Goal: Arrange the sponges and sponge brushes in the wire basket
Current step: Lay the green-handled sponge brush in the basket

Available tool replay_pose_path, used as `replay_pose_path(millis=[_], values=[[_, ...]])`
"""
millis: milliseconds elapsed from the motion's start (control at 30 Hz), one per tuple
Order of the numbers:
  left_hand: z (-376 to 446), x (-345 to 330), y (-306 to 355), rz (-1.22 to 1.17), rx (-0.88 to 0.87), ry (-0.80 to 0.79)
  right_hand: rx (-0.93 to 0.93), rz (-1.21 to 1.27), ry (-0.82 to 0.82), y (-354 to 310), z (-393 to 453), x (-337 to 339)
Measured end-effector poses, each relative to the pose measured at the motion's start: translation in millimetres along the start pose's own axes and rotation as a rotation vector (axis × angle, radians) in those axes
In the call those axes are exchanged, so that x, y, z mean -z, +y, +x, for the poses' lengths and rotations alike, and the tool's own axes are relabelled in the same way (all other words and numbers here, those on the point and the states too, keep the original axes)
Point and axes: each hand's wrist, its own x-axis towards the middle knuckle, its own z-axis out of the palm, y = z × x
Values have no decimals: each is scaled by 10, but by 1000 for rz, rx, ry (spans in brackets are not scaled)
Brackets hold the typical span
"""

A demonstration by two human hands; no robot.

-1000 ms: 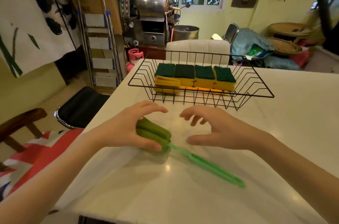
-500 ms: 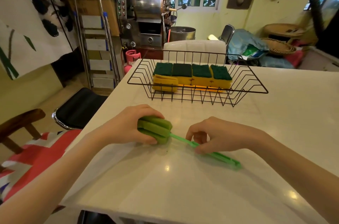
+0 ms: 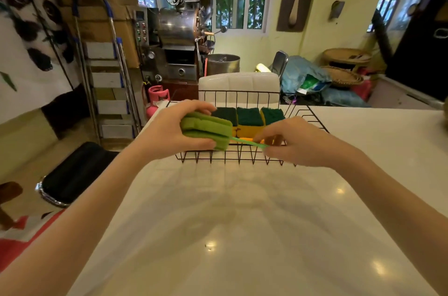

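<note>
Both hands hold a green sponge brush (image 3: 206, 130) in the air over the front left part of the black wire basket (image 3: 312, 115). My left hand (image 3: 169, 132) grips its thick green sponge head. My right hand (image 3: 298, 143) pinches the thin green handle, most of which is hidden by the fingers. In the basket lie yellow sponges with dark green tops (image 3: 249, 117) in a row; the leftmost one is hidden behind the brush head. An orange brush handle (image 3: 246, 139) shows below them.
The basket stands at the far side of a glossy white table (image 3: 230, 223). A white chair back (image 3: 238, 83) rises just behind it. A black stool (image 3: 72, 172) and a stepladder (image 3: 106, 72) stand off the table's left edge.
Both hands lifted the green sponge brush off the table and carried it forward and up over the basket's front left part. The camera tilted up as well.
</note>
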Motion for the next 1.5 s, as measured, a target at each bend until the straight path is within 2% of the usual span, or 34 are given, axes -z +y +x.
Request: replay_pose_path(millis=[167, 267, 333, 400, 467, 533, 633, 800, 833, 900, 967, 1033, 1100, 1133, 1200, 1267, 1333, 1500], values=[[287, 9, 136, -240, -25, 152, -54, -3, 155, 61, 135, 129], [421, -16, 190, -438, -20, 233, -95, 154, 269, 129, 206, 173], [503, -46, 196, -512, 35, 222, -136, 416, 358, 147, 237, 168], [562, -93, 155, -493, 116, 87, -186, 788, 407, 130, 263, 138], [599, -160, 97, -438, 176, -123, -205, 1059, 437, 103, 302, 91], [616, -231, 70, -372, 198, -282, -208, 1253, 453, 75, 357, 20], [660, -290, 69, -327, 182, -361, -194, 1387, 440, 48, 442, -102], [767, -249, -22, -360, 209, -311, -232, 1257, 436, 112, 534, -202], [788, -234, -48, -337, 203, -301, -262, 1164, 398, 148, 543, -181], [825, -208, -112, -284, 193, -281, -308, 928, 222, 206, 522, -92], [852, -181, -196, -214, 180, -272, -292, 821, 117, 263, 464, 26], [869, -163, -278, -118, 171, -309, -189, 794, 216, 338, 397, 150], [877, -155, -346, -56, 183, -384, -87, 531, 348, 465, 345, 235], [877, -155, -372, -42, 191, -422, -66, 330, 353, 534, 336, 253], [881, -154, -421, -29, 202, -478, -84, 75, 237, 680, 351, 221], [880, -152, -459, -11, 215, -516, -165, 113, 60, 787, 384, 152], [871, -156, -472, 39, 219, -560, -208, 209, -46, 862, 416, 72], [844, -278, -433, 212, 140, -606, -196, 222, -72, 963, 480, -55]])
